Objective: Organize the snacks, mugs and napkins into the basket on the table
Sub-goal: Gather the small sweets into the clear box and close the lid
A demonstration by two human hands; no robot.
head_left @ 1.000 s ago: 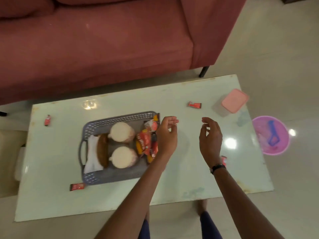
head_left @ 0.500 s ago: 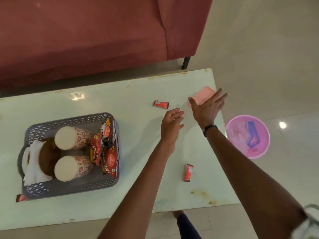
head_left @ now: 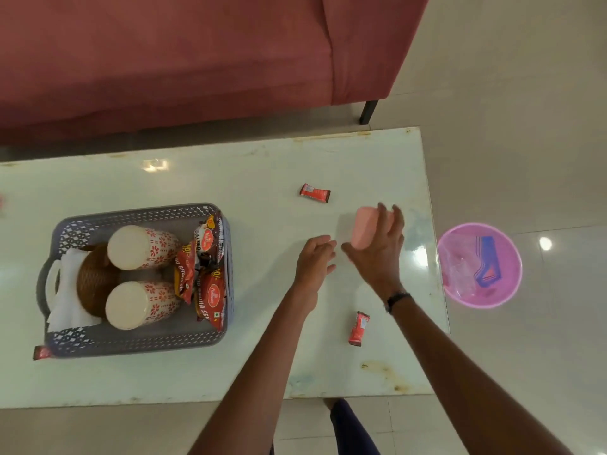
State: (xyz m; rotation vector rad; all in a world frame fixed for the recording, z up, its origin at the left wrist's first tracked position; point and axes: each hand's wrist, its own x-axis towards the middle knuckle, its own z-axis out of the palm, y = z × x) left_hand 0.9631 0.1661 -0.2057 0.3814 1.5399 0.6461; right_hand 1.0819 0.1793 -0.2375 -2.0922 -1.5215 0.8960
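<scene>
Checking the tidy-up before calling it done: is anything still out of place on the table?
Yes. Small red snack packets and still lie loose on the table, and another peeks out beside the basket. The right hand holds a pink container.

2 mugs, 1 basket, 3 small red wrappers, 1 pink box, 2 hands

Views: a single head-worn wide-angle camera.
Position: above the near long edge of the counter.
Facing: forward and steeply down.
Nearness: close, both forearms reached in from the bottom.
Far field: sofa at top, floor on the right.
</scene>
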